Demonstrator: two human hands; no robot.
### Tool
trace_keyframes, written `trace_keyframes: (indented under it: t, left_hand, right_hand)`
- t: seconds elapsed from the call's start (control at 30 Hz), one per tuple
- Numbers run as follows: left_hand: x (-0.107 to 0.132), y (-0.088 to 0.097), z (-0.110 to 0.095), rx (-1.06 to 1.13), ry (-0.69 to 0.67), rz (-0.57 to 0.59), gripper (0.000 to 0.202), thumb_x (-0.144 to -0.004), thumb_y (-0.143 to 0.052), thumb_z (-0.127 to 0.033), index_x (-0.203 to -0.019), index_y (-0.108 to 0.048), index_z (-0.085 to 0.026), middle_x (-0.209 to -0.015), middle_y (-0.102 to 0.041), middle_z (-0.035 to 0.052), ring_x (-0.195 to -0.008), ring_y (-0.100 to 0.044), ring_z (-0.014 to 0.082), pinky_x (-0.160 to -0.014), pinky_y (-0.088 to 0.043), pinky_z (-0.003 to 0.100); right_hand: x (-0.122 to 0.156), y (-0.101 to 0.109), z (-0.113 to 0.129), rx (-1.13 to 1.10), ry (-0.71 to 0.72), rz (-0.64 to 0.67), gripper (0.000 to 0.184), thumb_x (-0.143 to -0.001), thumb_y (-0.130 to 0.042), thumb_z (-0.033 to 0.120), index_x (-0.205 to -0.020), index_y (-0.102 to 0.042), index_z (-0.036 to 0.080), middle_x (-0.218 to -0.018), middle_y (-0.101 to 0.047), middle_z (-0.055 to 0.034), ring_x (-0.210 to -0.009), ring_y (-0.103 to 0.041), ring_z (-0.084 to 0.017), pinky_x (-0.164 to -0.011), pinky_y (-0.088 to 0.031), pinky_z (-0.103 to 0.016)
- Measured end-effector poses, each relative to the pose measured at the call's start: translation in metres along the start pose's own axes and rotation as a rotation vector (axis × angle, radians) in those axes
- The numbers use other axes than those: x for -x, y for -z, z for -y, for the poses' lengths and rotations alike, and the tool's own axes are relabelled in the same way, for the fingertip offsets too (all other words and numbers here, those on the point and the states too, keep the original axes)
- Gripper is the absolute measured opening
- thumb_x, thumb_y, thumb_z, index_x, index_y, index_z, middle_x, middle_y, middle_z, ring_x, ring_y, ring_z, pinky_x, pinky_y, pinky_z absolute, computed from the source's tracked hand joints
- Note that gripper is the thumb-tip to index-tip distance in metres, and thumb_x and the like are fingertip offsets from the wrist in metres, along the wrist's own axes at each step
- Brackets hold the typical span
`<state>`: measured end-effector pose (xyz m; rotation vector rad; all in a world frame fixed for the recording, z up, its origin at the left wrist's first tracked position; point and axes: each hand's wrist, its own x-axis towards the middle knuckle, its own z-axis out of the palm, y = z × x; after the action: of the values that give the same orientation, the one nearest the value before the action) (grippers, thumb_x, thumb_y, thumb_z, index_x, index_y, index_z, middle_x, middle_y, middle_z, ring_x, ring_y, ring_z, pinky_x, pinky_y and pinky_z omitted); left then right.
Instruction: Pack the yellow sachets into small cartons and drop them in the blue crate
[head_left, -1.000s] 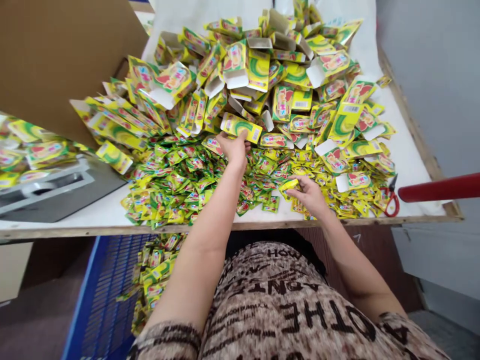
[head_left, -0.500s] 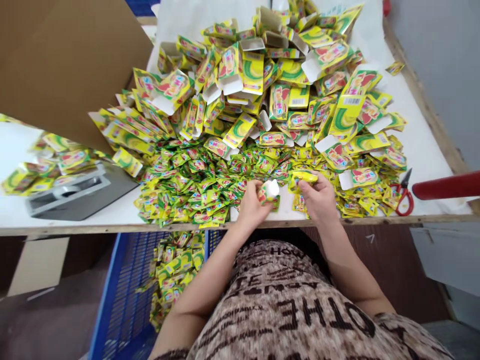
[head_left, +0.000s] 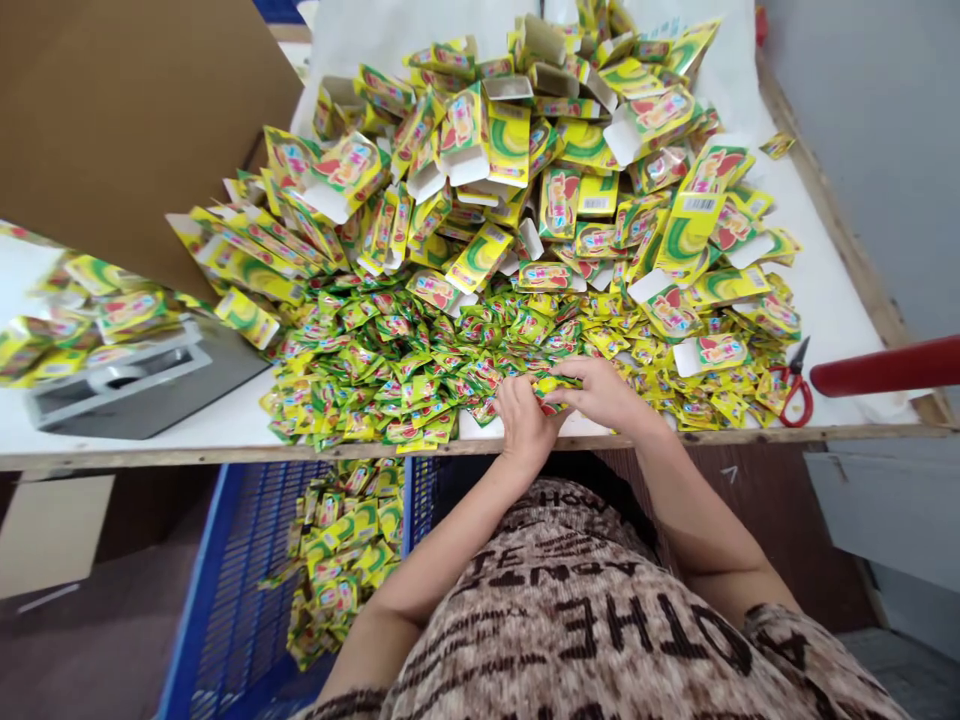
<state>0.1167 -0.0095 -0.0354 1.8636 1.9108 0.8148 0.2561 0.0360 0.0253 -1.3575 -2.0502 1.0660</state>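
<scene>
Just above the table's front edge, my left hand (head_left: 525, 418) is closed around a small printed candy box (head_left: 538, 388), most of it covered by the fingers. From the other side my right hand (head_left: 609, 395) meets it, thumb and fingers pinched on a yellow candy sachet (head_left: 559, 383) at the box's end. How far the sachet reaches into the box is hidden. Behind the left hand spreads a heap of green sachets (head_left: 405, 370); yellow sachets (head_left: 697, 385) lie beyond the right hand. Farther back rises a pile of flattened and open yellow-green boxes (head_left: 480, 260).
Red-handled scissors (head_left: 796, 402) lie at the right, near a red bar (head_left: 885, 367). A large cardboard box (head_left: 142, 120) and a grey tape-dispenser-like stand (head_left: 161, 385) occupy the left. Below the table edge (head_left: 375, 452), a blue crate (head_left: 217, 580) holds filled packs (head_left: 345, 550).
My right hand has moved left with the yellow sachet and come together with my left hand at the box. The box's white open end, visible before, is now covered.
</scene>
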Motion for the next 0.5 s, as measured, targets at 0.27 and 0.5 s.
trace_keyframes:
  t: [0.27,0.5]
  left_hand:
    - [-0.001,0.032,0.021,0.477,0.070,0.287,0.033,-0.076,-0.074,-0.034,-0.100,-0.055,-0.019,-0.088,-0.057,0.0012,-0.085,-0.056,0.0189,-0.076,-0.044,0.030]
    - [-0.008,0.043,0.038,0.772,0.176,0.373,0.032,-0.074,-0.075,-0.037,-0.097,-0.064,-0.017,-0.086,-0.065,0.0002,-0.081,-0.058,0.0175,-0.075,-0.047,0.027]
  right_hand:
    - [-0.003,-0.004,0.008,0.022,0.231,0.131,0.021,-0.084,-0.058,0.009,-0.101,-0.065,0.018,-0.092,-0.066,-0.0044,-0.089,-0.058,-0.019,-0.080,-0.043,-0.030]
    - [-0.006,-0.013,0.023,0.141,0.235,0.106,0.013,-0.087,-0.058,0.013,-0.096,-0.067,0.018,-0.092,-0.062,-0.0078,-0.090,-0.054,-0.022,-0.082,-0.044,-0.036]
